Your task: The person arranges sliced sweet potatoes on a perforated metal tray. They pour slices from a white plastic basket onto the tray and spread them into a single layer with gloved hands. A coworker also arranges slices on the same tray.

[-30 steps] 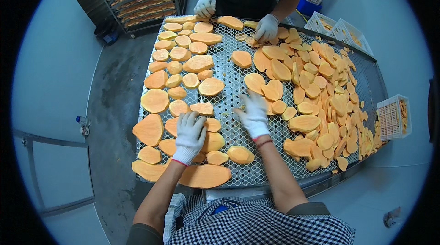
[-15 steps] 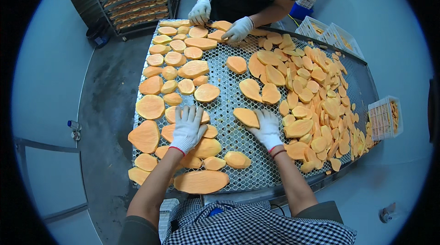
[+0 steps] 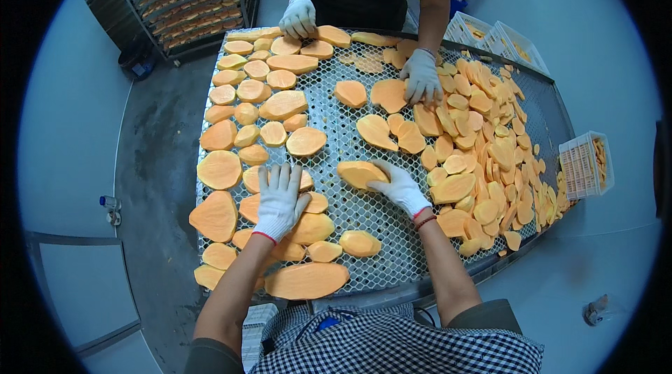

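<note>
Left hand (image 3: 278, 207) lies flat, fingers spread, on laid-out slices (image 3: 313, 229). Right hand (image 3: 402, 191), empty a second ago, now pinches one orange slice (image 3: 358, 174), so that slice sits between the hands, apart from the pile (image 3: 500, 157) further right.

Co-worker (image 3: 353, 3) cropped at top, slice (image 3: 250, 180) partly hidden by left hand (image 3: 279, 204)

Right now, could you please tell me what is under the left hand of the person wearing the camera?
Orange slices show on both sides of the left hand, on white mesh. Whatever the hand itself covers cannot be seen.
</note>
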Demonstrator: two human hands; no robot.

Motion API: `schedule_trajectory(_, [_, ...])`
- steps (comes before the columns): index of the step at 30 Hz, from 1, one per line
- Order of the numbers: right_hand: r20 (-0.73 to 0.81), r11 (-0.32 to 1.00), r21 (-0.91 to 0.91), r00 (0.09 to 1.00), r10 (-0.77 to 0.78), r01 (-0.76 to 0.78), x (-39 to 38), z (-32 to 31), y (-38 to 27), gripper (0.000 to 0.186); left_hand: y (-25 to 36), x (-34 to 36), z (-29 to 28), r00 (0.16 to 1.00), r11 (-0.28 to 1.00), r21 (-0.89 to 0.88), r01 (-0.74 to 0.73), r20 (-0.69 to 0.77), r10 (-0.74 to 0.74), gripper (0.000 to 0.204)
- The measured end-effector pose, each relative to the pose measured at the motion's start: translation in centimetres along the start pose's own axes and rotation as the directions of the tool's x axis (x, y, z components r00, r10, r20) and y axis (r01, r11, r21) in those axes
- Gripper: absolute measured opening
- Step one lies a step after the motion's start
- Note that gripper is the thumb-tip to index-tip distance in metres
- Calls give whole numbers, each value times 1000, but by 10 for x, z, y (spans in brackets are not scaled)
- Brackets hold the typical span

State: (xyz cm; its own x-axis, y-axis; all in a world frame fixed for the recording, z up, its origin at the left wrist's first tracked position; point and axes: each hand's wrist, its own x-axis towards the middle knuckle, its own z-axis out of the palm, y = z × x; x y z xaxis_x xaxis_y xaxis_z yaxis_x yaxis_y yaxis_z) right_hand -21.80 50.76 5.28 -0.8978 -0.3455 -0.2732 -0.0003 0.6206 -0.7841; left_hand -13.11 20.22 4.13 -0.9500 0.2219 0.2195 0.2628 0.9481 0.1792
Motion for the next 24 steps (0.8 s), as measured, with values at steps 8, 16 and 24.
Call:
schedule_trajectory(8, [-138, 797, -559, 922, -361, 228, -4, 36, 3, 71, 1, 2, -2, 1000, 1000, -2, -5, -3, 5, 69])
schedule_trajectory(16, [98, 783, -495, 919, -381, 377, -33, 27, -3, 64, 2, 2, -1, 1000, 1000, 1, 4, 17, -4, 69])
schedule_trajectory(24, [225, 772, -403, 871, -438, 492, -17, 2, 8, 61, 2, 5, -3, 1000, 1000, -22, -1, 20, 2, 68])
